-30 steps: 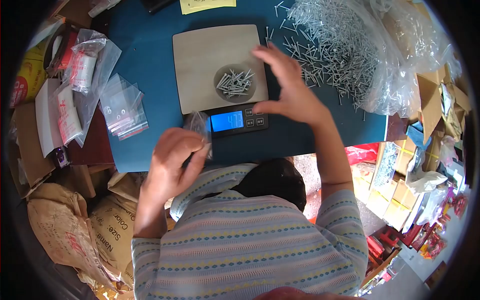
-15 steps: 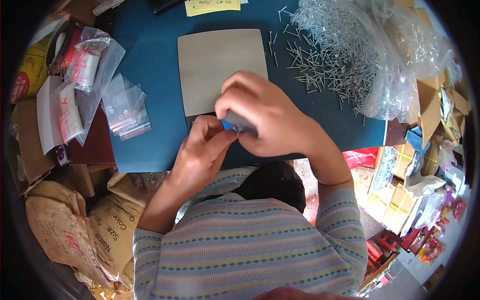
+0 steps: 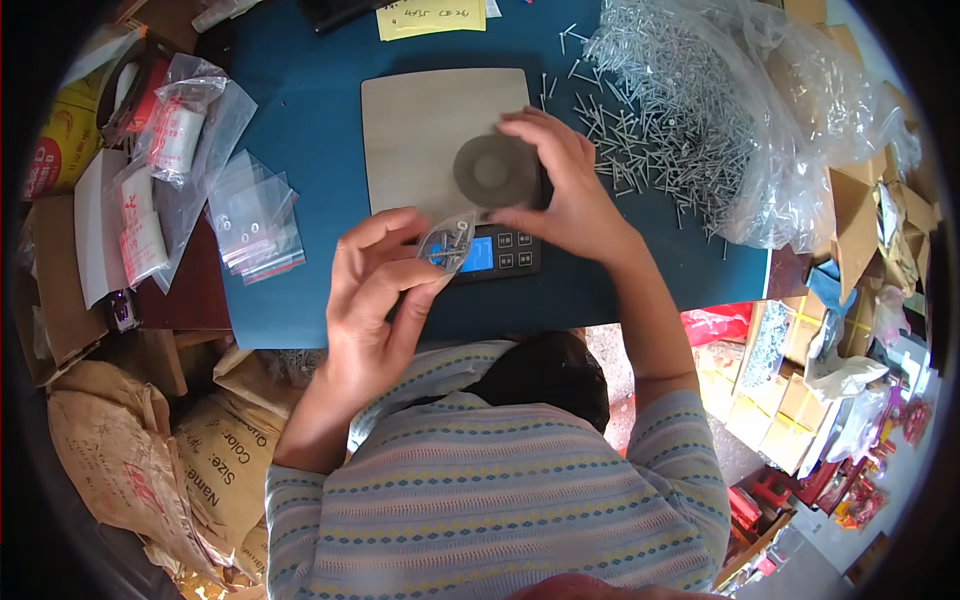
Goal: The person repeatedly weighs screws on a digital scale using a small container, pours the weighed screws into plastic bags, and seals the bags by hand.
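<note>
My left hand point(image 3: 375, 295) pinches a small clear plastic bag point(image 3: 447, 243) with several screws inside, above the front edge of a digital scale point(image 3: 410, 125). The scale has a beige plate and a lit blue display, partly covered by the bag. A dark grey round dish point(image 3: 497, 172), smeared by motion, is over the right part of the plate. Around its right side my right hand point(image 3: 565, 190) has its fingers and thumb spread apart. The fingertips appear clear of the dish's rim.
A large heap of screws point(image 3: 665, 125) spills from a clear plastic bag point(image 3: 800, 190) on the right. Flat zip bags point(image 3: 255, 220) and wrapped white rolls point(image 3: 140, 225) lie at left. Yellow paper point(image 3: 430, 18) is at the back. Cardboard boxes point(image 3: 860, 210) stand to the right.
The dish, tilted in my right hand at the small bag before, is now over the scale plate with the fingers spread. My left hand has moved slightly left, and the bag shows its screws.
</note>
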Available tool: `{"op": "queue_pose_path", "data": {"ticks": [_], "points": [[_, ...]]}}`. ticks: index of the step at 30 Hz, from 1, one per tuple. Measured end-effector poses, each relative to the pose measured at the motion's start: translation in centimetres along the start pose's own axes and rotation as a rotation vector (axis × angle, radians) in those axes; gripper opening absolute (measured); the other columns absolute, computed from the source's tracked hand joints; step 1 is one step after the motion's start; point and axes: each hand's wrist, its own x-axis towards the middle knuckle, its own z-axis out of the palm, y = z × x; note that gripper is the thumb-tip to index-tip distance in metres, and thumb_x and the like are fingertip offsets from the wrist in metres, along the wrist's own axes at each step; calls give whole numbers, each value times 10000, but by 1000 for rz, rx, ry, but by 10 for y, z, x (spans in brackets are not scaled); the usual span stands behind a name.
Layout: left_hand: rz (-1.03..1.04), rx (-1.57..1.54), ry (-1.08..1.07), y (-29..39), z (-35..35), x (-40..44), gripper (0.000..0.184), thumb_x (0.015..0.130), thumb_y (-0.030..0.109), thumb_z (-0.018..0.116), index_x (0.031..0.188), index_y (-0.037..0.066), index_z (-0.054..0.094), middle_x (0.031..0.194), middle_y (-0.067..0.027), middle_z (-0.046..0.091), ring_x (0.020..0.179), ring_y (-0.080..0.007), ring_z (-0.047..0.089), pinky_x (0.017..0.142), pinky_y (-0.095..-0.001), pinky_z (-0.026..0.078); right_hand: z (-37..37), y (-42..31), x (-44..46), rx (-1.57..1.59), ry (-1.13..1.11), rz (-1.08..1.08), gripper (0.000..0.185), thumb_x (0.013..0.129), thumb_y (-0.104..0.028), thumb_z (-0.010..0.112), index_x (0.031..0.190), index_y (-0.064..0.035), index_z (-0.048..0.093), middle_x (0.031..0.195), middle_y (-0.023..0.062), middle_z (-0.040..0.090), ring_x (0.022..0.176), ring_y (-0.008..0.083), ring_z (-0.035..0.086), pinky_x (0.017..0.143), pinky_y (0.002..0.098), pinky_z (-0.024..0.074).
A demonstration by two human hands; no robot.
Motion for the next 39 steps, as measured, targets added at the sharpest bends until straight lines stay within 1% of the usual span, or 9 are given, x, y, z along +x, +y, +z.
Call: {"op": "queue_pose_path", "data": {"ticks": [3, 6, 8, 12, 16, 24, 26, 31, 39], "points": [[-106, -190, -58, -3, -6, -7, 83, 905, -13, 592, 987, -18, 579, 1285, -276, 460, 1142, -369, 590, 944, -412, 530, -9, -21, 0, 64, -25, -129, 509, 702, -208, 808, 1148, -112, 582, 1143, 52, 598, 1068, 261, 576, 1014, 400, 309], [-58, -290, -96, -4, -6, -6, 108, 900, -30, 587, 1007, -23, 572, 1302, -276, 442, 1125, -354, 599, 945, -401, 528, -15, -37, -3, 213, -119, -220, 171, 739, -141, 767, 861, -135, 646, 872, -11, 626, 924, 178, 604, 876, 359, 348], [-20, -357, -131, -7, -6, -8, 163, 871, -70, 596, 1026, -23, 577, 1310, -277, 436, 1090, -342, 618, 939, -390, 526, -15, -46, -8, 152, -85, -273, 166, 733, -121, 765, 827, -133, 628, 819, -21, 609, 859, 166, 607, 855, 361, 352], [-204, -335, -40, 18, 3, 1, 315, 700, -111, 686, 989, 4, 640, 1058, -168, 652, 994, -277, 647, 819, -338, 534, -14, -65, -14, 58, -80, -354, 168, 754, -149, 738, 739, -120, 574, 758, -18, 580, 740, 154, 582, 816, 350, 391], [-217, -291, -56, 19, 0, 0, 215, 694, -105, 712, 872, 0, 655, 876, -109, 680, 829, -235, 673, 744, -328, 547, -11, -72, -16, 61, -44, -362, 209, 746, -174, 748, 687, -113, 556, 694, -16, 552, 691, 147, 577, 802, 340, 409], [-272, -417, -195, 20, -7, -6, 138, 742, -84, 714, 829, 4, 652, 945, -117, 698, 1009, -276, 670, 822, -344, 546, -1, -73, -18, 86, -45, -537, 361, 651, -289, 792, 596, -122, 477, 608, -30, 450, 619, 142, 536, 801, 337, 403], [-300, -463, -186, 15, -15, -6, 129, 743, -71, 735, 800, -5, 640, 1004, -132, 701, 1124, -308, 624, 910, -359, 526, -9, -71, -19, 107, -17, -489, 373, 638, -308, 796, 596, -121, 476, 607, -26, 449, 623, 143, 537, 794, 337, 397], [-346, -584, -109, 9, -23, -11, 229, 701, -41, 800, 708, 26, 581, 973, -151, 703, 1048, -294, 659, 924, -399, 524, -5, -69, -22, 190, 47, -423, 370, 651, -328, 799, 604, -120, 496, 614, -15, 476, 622, 170, 542, 781, 337, 393], [-469, -301, -264, -4, -91, -46, 243, 648, 6, 843, 663, 29, 602, 803, -137, 718, 801, -230, 723, 779, -374, 562, -10, -37, -38, 183, -29, -149, 248, 789, -236, 750, 979, -116, 645, 912, 43, 636, 869, 243, 603, 812, 368, 432]]}}
